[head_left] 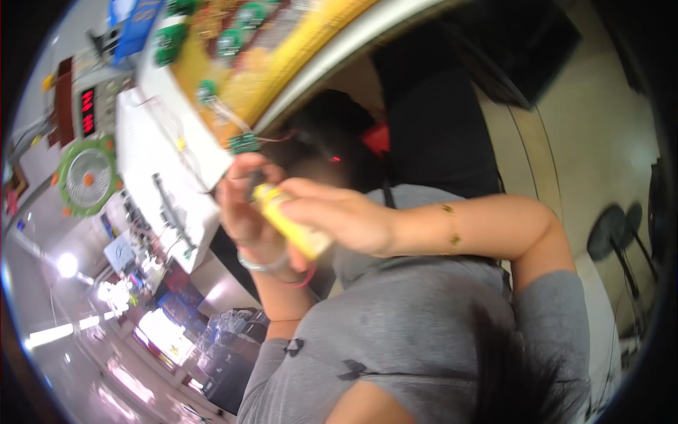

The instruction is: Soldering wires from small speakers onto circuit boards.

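My right hand (346,215) comes in from the right, a thin gold bracelet on its forearm, and is closed around a yellow, block-like tool (289,225) with a dark tip. Motion blur hides its exact kind. That tip reaches the curled fingers of my left hand (247,205), which wears a pale bangle and a pink band. At the left fingertips is a small green circuit board (245,143) with thin wires on it; the fingers appear to grip its lower edge. Their exact hold is blurred.
On the white table lies a yellow mat (279,67) with several green circuit boards (229,42). A device with a red display (88,112) and a green fan (88,177) stand to the left. Loose cables (173,212) cross the tabletop. A dark stool (611,232) is far right.
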A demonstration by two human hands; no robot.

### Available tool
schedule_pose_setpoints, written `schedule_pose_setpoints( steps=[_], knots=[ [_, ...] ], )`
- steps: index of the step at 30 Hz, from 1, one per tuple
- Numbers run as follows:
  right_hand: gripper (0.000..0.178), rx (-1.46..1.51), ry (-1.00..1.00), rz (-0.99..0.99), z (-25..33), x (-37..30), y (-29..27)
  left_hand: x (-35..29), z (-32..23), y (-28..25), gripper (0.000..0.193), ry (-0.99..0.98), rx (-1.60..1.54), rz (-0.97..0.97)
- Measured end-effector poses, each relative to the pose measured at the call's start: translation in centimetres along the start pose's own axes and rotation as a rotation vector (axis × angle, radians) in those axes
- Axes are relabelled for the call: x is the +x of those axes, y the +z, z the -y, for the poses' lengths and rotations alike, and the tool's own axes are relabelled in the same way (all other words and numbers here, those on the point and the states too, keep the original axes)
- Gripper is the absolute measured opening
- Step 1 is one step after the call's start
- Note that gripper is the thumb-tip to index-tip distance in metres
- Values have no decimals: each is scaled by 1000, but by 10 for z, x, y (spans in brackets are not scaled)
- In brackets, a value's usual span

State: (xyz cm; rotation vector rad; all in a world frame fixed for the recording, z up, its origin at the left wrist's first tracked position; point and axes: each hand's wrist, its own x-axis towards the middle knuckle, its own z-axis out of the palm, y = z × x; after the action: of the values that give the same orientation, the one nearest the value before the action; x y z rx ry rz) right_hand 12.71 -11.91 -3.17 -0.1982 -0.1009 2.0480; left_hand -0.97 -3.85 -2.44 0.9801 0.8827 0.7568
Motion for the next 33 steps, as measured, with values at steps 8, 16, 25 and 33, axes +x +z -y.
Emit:
schedule_pose_setpoints(
  steps=[8, 16, 25, 33],
  knots=[
    [33, -48, 114, -13, 11, -4, -6, -9, 16, -14, 47, 156, 16, 161],
    [36, -123, 279, 22, 22, 5, -4, 0, 10, -33, 53, 76, 167, 199],
    [39, -592, 232, 182, 35, 46, 50, -6, 3, -19, 36, -132, -146, 262],
    [56, -1133, -45, -376, 44, 224, 63, 4, 26, -19, 19, 112, 97, 153]
  ],
)
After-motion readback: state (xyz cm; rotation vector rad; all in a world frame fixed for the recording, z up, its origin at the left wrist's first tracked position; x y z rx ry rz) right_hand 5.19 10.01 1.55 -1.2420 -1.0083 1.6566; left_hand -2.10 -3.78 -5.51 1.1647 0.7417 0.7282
